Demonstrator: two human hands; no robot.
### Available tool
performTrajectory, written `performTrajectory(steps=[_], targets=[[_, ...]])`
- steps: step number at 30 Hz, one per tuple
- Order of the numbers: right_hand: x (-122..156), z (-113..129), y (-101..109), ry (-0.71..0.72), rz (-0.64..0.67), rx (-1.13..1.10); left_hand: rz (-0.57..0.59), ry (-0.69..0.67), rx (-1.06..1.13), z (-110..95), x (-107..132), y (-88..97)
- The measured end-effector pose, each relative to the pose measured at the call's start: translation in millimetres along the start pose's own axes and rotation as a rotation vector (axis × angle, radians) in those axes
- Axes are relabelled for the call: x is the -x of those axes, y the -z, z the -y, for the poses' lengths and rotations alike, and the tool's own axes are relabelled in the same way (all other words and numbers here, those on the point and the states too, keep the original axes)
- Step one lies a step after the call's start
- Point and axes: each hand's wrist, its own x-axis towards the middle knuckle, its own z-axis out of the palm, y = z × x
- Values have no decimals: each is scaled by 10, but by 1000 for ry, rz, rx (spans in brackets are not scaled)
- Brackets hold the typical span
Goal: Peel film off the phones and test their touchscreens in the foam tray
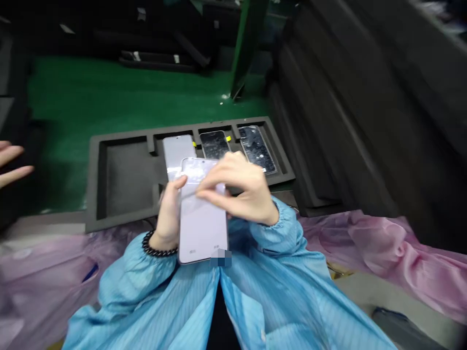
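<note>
I hold a pale lilac phone (pixel 202 218) upright over my lap, its back towards me. My left hand (pixel 170 214), with a dark bead bracelet on the wrist, grips the phone's left edge. Across its upper part lies my right hand (pixel 239 187), fingers pinched together on the surface near a thin film or strip that I cannot make out clearly. Behind the phone sits a dark grey foam tray (pixel 124 175) with several slots. One slot holds another lilac phone (pixel 177 150); two hold phones with dark glossy faces (pixel 215 144) (pixel 257 148). The tray's large left slot is bare.
The tray rests on a green mat (pixel 109 97). Another person's fingers (pixel 12 163) reach in at the left edge. Pink plastic sheeting (pixel 383 248) lies at both sides. Stacked dark foam trays (pixel 365 121) rise on the right.
</note>
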Motion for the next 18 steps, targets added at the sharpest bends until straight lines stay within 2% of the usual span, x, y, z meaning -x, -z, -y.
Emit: performTrajectory(steps=[2, 4, 11, 18], targets=[[-15, -7, -41, -95, -161, -41, 58, 95, -69, 6, 8, -32], [-30, -12, -58, -158, -226, -58, 127, 146, -123, -9, 35, -75], [-51, 10, -74, -211, -312, -93, 107, 69, -114, -70, 153, -257], [-76, 47, -125, -263, -357, -64, 69, 63, -120, -78, 202, -273]])
